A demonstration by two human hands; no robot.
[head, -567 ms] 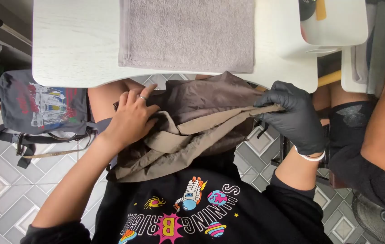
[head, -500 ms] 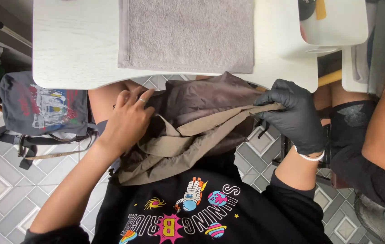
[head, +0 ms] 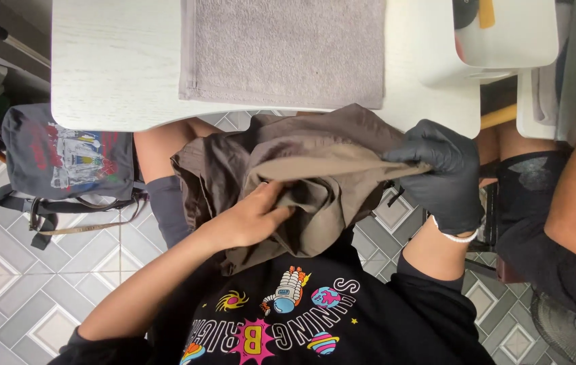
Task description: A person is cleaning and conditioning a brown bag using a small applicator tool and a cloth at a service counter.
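Item: crumpled brown and tan fabric garment [head: 315,169], bunched over my lap, just below the edge of the white wooden surface [head: 112,67].

My right hand [head: 447,172], in a black glove, pinches the tan hem and pulls it taut, so the edge runs straight. My bare left hand [head: 250,217] is tucked under a fold, apparently gripping cloth from below, though the fingertips are hidden.

On the surface: a flat grey towel [head: 281,51]. On the tiled floor: a grey printed bag [head: 64,152].
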